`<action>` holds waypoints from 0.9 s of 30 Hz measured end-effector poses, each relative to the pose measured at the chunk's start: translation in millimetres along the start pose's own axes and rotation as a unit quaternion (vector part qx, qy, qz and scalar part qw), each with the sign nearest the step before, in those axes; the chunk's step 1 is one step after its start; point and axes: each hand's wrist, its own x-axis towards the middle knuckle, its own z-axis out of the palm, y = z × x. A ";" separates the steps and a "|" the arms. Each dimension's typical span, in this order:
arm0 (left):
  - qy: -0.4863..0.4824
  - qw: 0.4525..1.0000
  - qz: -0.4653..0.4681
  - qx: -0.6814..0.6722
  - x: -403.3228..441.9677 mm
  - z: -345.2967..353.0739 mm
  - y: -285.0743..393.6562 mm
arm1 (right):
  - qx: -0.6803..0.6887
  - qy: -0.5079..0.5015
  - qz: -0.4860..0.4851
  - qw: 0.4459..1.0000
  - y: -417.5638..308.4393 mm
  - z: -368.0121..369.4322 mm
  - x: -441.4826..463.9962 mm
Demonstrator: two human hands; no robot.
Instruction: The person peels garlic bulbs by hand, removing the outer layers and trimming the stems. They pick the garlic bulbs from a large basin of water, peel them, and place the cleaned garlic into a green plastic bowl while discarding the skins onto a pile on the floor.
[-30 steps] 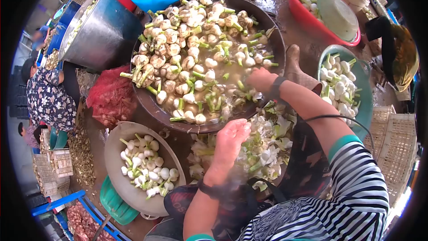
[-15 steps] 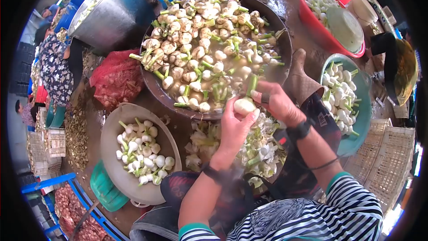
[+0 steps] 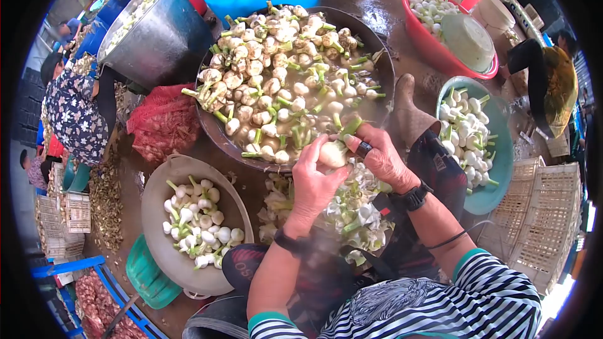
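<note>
Left hand (image 3: 314, 182): cupping garlic bulb (image 3: 333, 154)
Right hand (image 3: 388, 162): holding its green stalk (image 3: 352, 128)
Dark basin (image 3: 369, 34): soiled bulbs (image 3: 251, 66), murky water (image 3: 317, 123)
Grey pan (image 3: 220, 281): heap of white bulbs (image 3: 202, 223)
Red basin (image 3: 433, 52): whitish bulbs (image 3: 430, 10), pale bowl (image 3: 468, 43)

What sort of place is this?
Probably a garlic-cleaning work area: a wide pan holds dirty bulbs in murky water, a grey bowl holds whiter bulbs, and peelings lie heaped nearby.

Left hand (image 3: 312, 179): empty a second ago, now holding bulb (image 3: 334, 155)
Right hand (image 3: 385, 160): out of pan (image 3: 367, 32), on stem (image 3: 352, 127)
Stem: tilted further
</note>
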 end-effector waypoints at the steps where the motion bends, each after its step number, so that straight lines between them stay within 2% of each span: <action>1: -0.008 1.000 0.001 -0.016 0.4 -1.4 0.2 | -0.019 0.004 -0.022 1.000 2.7 -1.1 -0.6; 4: -0.046 0.966 -0.111 -0.227 -1.1 -3.9 6.5 | -0.021 0.011 -0.041 0.999 1.5 -4.8 -2.8; 7: -0.103 0.926 -0.178 -0.318 1.0 -13.2 12.1 | 0.039 0.031 -0.016 0.999 1.4 -2.7 -6.2; 11: -0.120 0.828 -0.259 -0.482 0.5 -14.5 3.4 | 0.174 0.096 0.053 0.979 18.8 14.3 -11.3; 13: -0.136 0.782 -0.268 -0.546 0.6 -12.4 2.6 | 0.383 0.144 0.109 0.906 37.2 28.3 -9.9; 14: -0.136 0.808 -0.290 -0.494 0.0 -11.3 -7.9 | 0.477 0.162 0.146 0.852 37.3 32.1 -8.4; 16: -0.135 0.850 -0.329 -0.387 0.1 -8.3 -36.6 | 0.519 0.177 0.189 0.815 24.7 37.4 -7.5; 18: -0.015 0.898 -0.322 -0.299 5.0 -4.3 -11.8 | 0.264 0.173 0.109 0.943 4.2 25.9 -8.2; 19: 0.041 0.914 -0.316 -0.249 7.1 -2.5 -3.0 | 0.128 0.169 0.066 0.975 1.9 20.4 -8.2; 20: 0.088 0.918 -0.293 -0.253 10.5 -11.5 -5.0 | 0.066 0.204 0.015 0.977 14.7 17.3 -3.5; 21: 0.102 0.921 -0.271 -0.259 10.1 -15.5 1.3 | 0.017 0.218 0.018 0.976 16.1 15.9 -5.3; 23: 0.033 0.959 -0.236 -0.150 5.2 -3.7 10.4 | -0.080 0.242 0.025 0.967 12.4 17.3 -9.3; 25: -0.024 0.970 -0.213 -0.117 -6.2 8.2 16.6 | -0.109 0.248 -0.006 0.963 19.2 22.0 -13.2; 27: -0.037 0.966 -0.199 -0.161 -4.3 5.6 13.7 | -0.100 0.228 -0.008 0.968 15.6 26.6 -18.5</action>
